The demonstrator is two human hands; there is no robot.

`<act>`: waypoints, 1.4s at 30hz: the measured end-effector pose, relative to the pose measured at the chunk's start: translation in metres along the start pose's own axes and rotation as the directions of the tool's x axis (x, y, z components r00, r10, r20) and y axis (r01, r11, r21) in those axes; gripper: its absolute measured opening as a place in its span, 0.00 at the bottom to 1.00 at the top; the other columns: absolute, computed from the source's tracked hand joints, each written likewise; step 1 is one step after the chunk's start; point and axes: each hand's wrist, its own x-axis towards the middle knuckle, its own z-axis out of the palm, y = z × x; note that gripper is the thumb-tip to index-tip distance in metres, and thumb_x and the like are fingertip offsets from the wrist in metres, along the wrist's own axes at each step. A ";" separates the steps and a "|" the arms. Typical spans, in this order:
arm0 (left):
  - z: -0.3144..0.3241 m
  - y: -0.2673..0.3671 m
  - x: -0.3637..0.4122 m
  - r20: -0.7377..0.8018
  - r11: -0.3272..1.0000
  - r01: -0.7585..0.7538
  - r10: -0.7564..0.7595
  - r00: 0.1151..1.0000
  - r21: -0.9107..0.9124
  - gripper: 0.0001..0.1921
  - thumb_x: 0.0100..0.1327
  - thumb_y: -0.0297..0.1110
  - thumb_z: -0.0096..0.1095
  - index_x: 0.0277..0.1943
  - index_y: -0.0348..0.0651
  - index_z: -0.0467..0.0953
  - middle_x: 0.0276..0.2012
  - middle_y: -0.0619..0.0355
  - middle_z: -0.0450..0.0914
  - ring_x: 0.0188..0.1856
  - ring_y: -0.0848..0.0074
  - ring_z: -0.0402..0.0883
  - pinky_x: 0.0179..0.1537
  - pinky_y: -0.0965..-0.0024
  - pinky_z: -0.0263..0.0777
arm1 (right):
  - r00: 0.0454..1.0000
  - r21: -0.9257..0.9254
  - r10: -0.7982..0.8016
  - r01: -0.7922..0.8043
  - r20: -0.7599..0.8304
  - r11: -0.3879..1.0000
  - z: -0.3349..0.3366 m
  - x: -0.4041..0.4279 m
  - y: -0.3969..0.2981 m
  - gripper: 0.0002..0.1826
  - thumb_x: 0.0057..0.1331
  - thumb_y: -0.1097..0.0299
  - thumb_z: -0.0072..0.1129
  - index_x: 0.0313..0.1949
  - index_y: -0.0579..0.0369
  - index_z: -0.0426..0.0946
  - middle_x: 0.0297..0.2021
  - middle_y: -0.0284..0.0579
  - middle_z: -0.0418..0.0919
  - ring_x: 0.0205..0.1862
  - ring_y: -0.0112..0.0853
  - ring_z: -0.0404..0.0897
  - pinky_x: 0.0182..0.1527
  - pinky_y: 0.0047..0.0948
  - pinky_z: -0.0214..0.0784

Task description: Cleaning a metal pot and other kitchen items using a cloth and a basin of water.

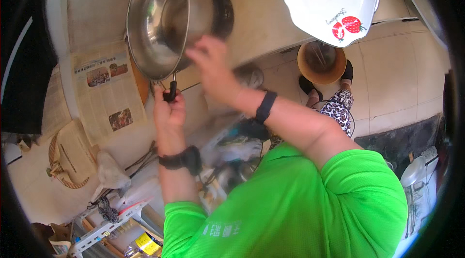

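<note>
A wide stainless-steel pot [156, 29] is tipped on its side, its mouth facing left and its shiny inside in view. My left hand [170, 107] grips the pot's black side handle [171, 92] from below. Blurred by motion, my right hand [214, 62] is beside the pot's right rim. Whether its fingers touch the pot or hold anything is unclear. Behind the pot, a dark curved object [222, 11] shows on the pale counter [254, 14]; the pot hides part of it.
A white tray with printed strawberries [330, 0] lies at the upper right. Below it, a brownish round bucket [305, 63] stands on the tiled floor by my feet. Newspaper sheets [105, 102] cover the wall at left. A metal rack [109, 227] with bottles is at lower left.
</note>
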 end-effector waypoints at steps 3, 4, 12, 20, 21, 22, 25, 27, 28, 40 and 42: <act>0.005 -0.007 -0.017 0.167 0.992 0.102 -0.089 0.982 -0.071 0.15 0.68 0.42 0.53 0.32 0.36 0.68 0.27 0.53 0.74 0.28 0.67 0.75 0.29 0.69 0.75 | 0.980 0.024 0.118 -0.116 -0.157 0.993 -0.018 0.051 0.009 0.25 0.51 0.84 0.50 0.50 0.54 0.73 0.49 0.52 0.68 0.56 0.50 0.63 0.59 0.43 0.56; 0.014 -0.015 -0.024 0.187 0.990 0.069 -0.045 0.981 -0.126 0.13 0.67 0.39 0.53 0.37 0.36 0.69 0.30 0.52 0.75 0.31 0.66 0.76 0.31 0.69 0.76 | 0.984 -0.011 0.051 -0.054 -0.172 0.998 -0.018 0.056 0.009 0.24 0.50 0.84 0.50 0.50 0.56 0.73 0.49 0.52 0.68 0.55 0.49 0.64 0.58 0.43 0.57; 0.013 -0.035 -0.045 0.357 0.950 0.129 -0.020 0.934 -0.285 0.12 0.67 0.34 0.54 0.45 0.32 0.72 0.40 0.47 0.79 0.42 0.63 0.79 0.45 0.65 0.79 | 0.992 -0.015 -0.003 0.001 -0.123 1.000 -0.019 0.041 0.005 0.24 0.52 0.84 0.48 0.50 0.57 0.72 0.46 0.52 0.70 0.49 0.49 0.67 0.53 0.43 0.59; 0.014 -0.035 -0.044 0.337 0.936 0.142 -0.027 0.941 -0.323 0.11 0.67 0.34 0.53 0.42 0.33 0.73 0.38 0.49 0.80 0.40 0.64 0.80 0.44 0.66 0.79 | 0.996 -0.008 -0.085 0.085 0.028 0.996 -0.009 0.011 0.033 0.25 0.54 0.84 0.47 0.53 0.58 0.69 0.49 0.55 0.68 0.50 0.49 0.67 0.55 0.43 0.59; 0.013 -0.036 -0.045 0.353 0.933 0.117 0.011 0.936 -0.340 0.10 0.66 0.31 0.54 0.43 0.32 0.73 0.38 0.47 0.79 0.41 0.63 0.80 0.44 0.66 0.79 | 0.998 -0.018 0.046 -0.047 -0.051 0.999 -0.008 0.018 0.043 0.25 0.55 0.84 0.46 0.55 0.59 0.68 0.50 0.55 0.67 0.51 0.50 0.67 0.56 0.43 0.59; 0.015 -0.037 -0.046 0.353 0.933 0.121 0.007 0.936 -0.338 0.10 0.66 0.31 0.54 0.43 0.32 0.73 0.38 0.47 0.79 0.41 0.63 0.80 0.44 0.66 0.79 | 0.962 0.037 0.224 -0.221 -0.159 0.975 -0.009 0.035 0.046 0.25 0.57 0.84 0.44 0.56 0.61 0.65 0.50 0.58 0.67 0.53 0.52 0.66 0.57 0.41 0.58; 0.019 -0.035 -0.042 0.365 0.936 0.114 0.018 0.931 -0.334 0.09 0.66 0.30 0.53 0.42 0.32 0.73 0.37 0.47 0.79 0.38 0.64 0.80 0.40 0.67 0.80 | 0.935 -0.006 0.327 -0.330 -0.138 0.944 0.006 0.029 0.045 0.25 0.59 0.81 0.46 0.58 0.64 0.62 0.51 0.60 0.66 0.54 0.53 0.65 0.58 0.41 0.57; 0.015 -0.026 -0.035 0.319 0.949 0.064 0.040 0.947 -0.309 0.12 0.66 0.36 0.52 0.40 0.33 0.73 0.32 0.48 0.80 0.34 0.66 0.81 0.34 0.70 0.79 | 0.914 0.020 0.402 -0.403 0.055 0.915 0.016 -0.018 0.031 0.27 0.59 0.77 0.49 0.60 0.65 0.60 0.55 0.62 0.63 0.57 0.54 0.63 0.61 0.41 0.55; 0.016 -0.020 -0.034 0.314 0.945 0.070 0.036 0.949 -0.320 0.12 0.66 0.36 0.52 0.40 0.33 0.73 0.32 0.48 0.80 0.34 0.66 0.81 0.34 0.70 0.79 | 0.892 0.071 0.432 -0.443 0.137 0.893 0.013 -0.029 0.023 0.27 0.60 0.77 0.49 0.60 0.65 0.60 0.56 0.62 0.62 0.58 0.54 0.63 0.62 0.40 0.54; -0.045 0.032 -0.016 0.294 0.923 0.012 0.110 0.949 -0.384 0.08 0.63 0.32 0.54 0.37 0.35 0.70 0.27 0.51 0.77 0.25 0.69 0.75 0.24 0.73 0.74 | 0.895 0.143 0.392 -0.425 0.213 0.894 0.041 -0.004 -0.004 0.30 0.59 0.79 0.49 0.62 0.65 0.57 0.59 0.61 0.59 0.62 0.51 0.60 0.64 0.36 0.51; -0.052 0.045 -0.011 0.273 0.928 0.020 0.089 0.958 -0.372 0.08 0.62 0.32 0.55 0.35 0.35 0.70 0.26 0.51 0.77 0.25 0.69 0.75 0.23 0.73 0.73 | 0.880 0.185 0.409 -0.455 0.240 0.871 0.058 -0.010 -0.005 0.31 0.56 0.81 0.48 0.62 0.68 0.55 0.60 0.61 0.58 0.61 0.53 0.61 0.64 0.37 0.54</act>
